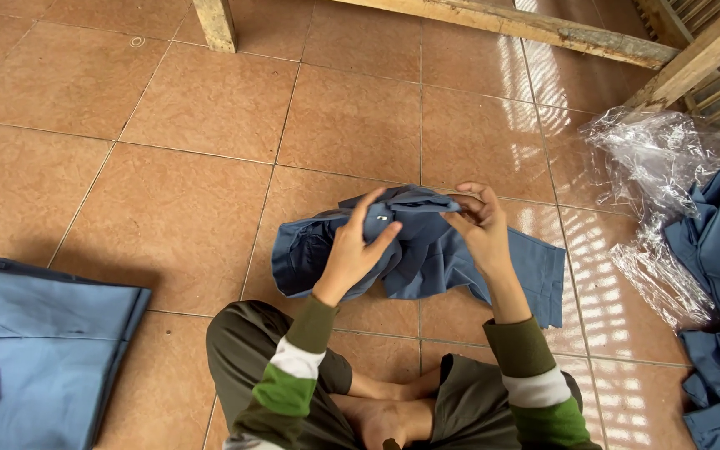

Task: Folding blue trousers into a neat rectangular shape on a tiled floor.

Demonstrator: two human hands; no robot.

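On the tiled floor [168,192] just ahead of the person's crossed legs, a crumpled blue garment [427,254] lay between 2 hands, the left hand [352,250] with fingers closed on its bunched top and the right hand [481,225] pinching the fabric's upper edge.

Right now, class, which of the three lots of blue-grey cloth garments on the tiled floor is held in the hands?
The crumpled blue-grey garment in the middle: left hand and right hand grip it; the other garments lie untouched.
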